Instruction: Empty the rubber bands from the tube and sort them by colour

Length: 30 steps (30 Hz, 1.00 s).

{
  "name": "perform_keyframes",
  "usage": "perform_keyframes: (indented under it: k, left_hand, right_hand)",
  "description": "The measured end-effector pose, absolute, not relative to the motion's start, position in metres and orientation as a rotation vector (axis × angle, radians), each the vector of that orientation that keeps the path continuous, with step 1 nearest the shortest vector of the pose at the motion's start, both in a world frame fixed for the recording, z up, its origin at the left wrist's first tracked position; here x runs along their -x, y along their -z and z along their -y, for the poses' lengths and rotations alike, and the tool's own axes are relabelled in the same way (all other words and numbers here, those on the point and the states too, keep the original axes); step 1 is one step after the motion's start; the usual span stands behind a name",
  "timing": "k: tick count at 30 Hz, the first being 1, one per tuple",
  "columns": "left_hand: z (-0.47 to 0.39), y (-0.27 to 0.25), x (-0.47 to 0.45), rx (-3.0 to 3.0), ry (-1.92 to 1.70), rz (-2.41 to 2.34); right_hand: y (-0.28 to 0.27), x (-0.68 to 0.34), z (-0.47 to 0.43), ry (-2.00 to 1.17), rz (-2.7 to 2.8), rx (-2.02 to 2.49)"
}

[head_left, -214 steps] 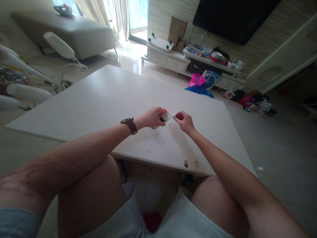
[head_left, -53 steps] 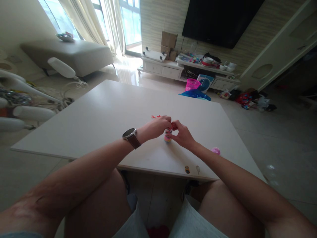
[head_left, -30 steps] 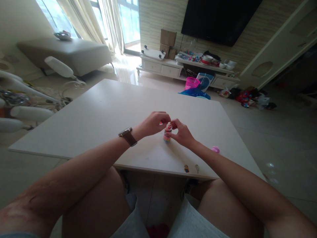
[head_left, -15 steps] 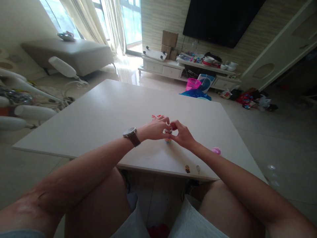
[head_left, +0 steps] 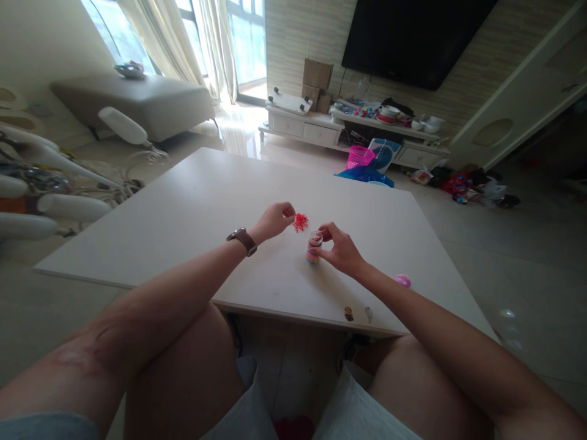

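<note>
- Head view, left side: the left arm reaches forward and inward from the lower left, a watch (head_left: 242, 241) on its wrist; the left hand (head_left: 275, 219) is palm down, fingers bent, their tips right at a bunch of red strands (head_left: 301, 222) — whether they pinch it, I cannot tell.
- Head view, right side: the right forearm slants in from the lower right; the right hand (head_left: 343, 249) curves round a small clear jar (head_left: 314, 249), gripping it between thumb and fingers; the jar stands upright on the white table (head_left: 220, 201), nearer the person than the red bunch.
- Near the table's front edge: a small yellow figure (head_left: 349, 314); a pink item (head_left: 402, 280) beside the right forearm.
</note>
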<state>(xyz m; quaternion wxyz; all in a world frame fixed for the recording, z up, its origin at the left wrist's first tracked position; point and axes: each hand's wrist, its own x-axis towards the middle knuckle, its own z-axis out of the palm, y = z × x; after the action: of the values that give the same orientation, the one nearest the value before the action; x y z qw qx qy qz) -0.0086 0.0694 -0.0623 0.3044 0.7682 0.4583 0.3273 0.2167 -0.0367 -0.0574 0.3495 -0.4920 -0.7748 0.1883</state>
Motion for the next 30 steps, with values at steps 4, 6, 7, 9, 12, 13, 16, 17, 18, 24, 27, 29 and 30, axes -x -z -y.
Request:
perform_keyframes:
  k: [4, 6, 7, 9, 12, 13, 16, 17, 18, 24, 27, 29, 30]
  left_hand:
    - [-0.09, 0.098, 0.007, -2.073, -0.695, -1.448]
    - [-0.094, 0.107, 0.001, -2.101, -0.661, -1.473]
    - [-0.093, 0.11, -0.002, -2.121, -0.65, -1.482]
    - [-0.091, 0.112, -0.011, -2.181, -0.621, -1.493]
    - [-0.084, 0.114, -0.021, -2.293, -0.557, -1.476]
    - [-0.082, 0.114, -0.024, -2.315, -0.537, -1.467]
    - [-0.079, 0.115, -0.027, -2.32, -0.502, -1.465]
    - [-0.079, 0.115, -0.027, -2.318, -0.507, -1.46]
    - [-0.08, 0.115, -0.026, -2.317, -0.519, -1.457]
    - [-0.09, 0.111, -0.023, -2.209, -0.558, -1.527]
    - [-0.095, 0.111, -0.023, -2.171, -0.588, -1.514]
    - [-0.097, 0.11, -0.024, -2.153, -0.611, -1.502]
    - [-0.098, 0.109, -0.024, -2.149, -0.619, -1.492]
  right_hand:
    - [0.059, -0.22, 0.037, -0.486, 2.004, 1.29]
    - [0.059, -0.221, 0.037, -0.491, 2.01, 1.287]
    - [0.059, -0.22, 0.038, -0.493, 2.014, 1.284]
    - [0.058, -0.22, 0.039, -0.498, 2.024, 1.281]
    - [0.056, -0.219, 0.038, -0.504, 2.028, 1.281]
    - [0.056, -0.218, 0.038, -0.504, 2.029, 1.28]
    - [0.055, -0.218, 0.038, -0.508, 2.031, 1.274]
    - [0.055, -0.218, 0.038, -0.51, 2.031, 1.275]
    - [0.055, -0.218, 0.038, -0.511, 2.03, 1.277]
    - [0.055, -0.22, 0.037, -0.516, 2.025, 1.274]
    - [0.056, -0.221, 0.037, -0.513, 2.029, 1.273]
    - [0.056, -0.223, 0.036, -0.512, 2.03, 1.268]
    - [0.057, -0.223, 0.036, -0.513, 2.03, 1.266]
